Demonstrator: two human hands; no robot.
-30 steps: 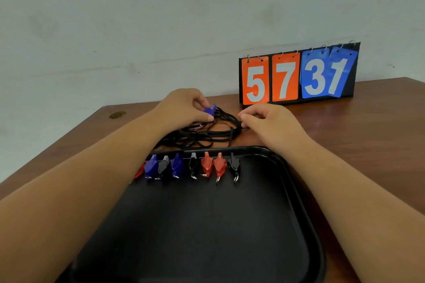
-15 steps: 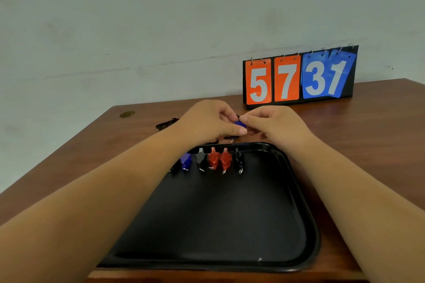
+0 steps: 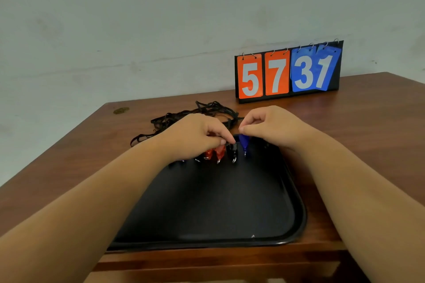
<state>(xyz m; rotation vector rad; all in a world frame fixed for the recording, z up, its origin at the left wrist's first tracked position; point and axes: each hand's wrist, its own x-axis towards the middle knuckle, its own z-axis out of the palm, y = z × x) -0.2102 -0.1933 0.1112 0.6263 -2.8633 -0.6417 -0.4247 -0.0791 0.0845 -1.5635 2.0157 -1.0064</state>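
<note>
A black tray (image 3: 296, 218) lies on the wooden table in front of me. Along its far rim hangs a row of small clips: two red clips (image 3: 215, 153), a black clip (image 3: 232, 153) and a blue clip (image 3: 243, 143) at the right end; more clips to the left are hidden by my left arm. My right hand (image 3: 271, 127) pinches the top of the blue clip at the rim. My left hand (image 3: 197, 135) is curled over the rim beside it, its fingertips at the black clip. A tangle of black cord (image 3: 195, 115) lies behind the tray.
A flip scoreboard (image 3: 287, 73) showing 57 and 31 stands at the back of the table (image 3: 368, 126) against a pale wall. The table's left edge runs diagonally past the cord. The near edge is just below the tray.
Both hands came from the cord pile to the tray's far rim. The blue clip now hangs at the right end of the row, and the cord pile is uncovered.
</note>
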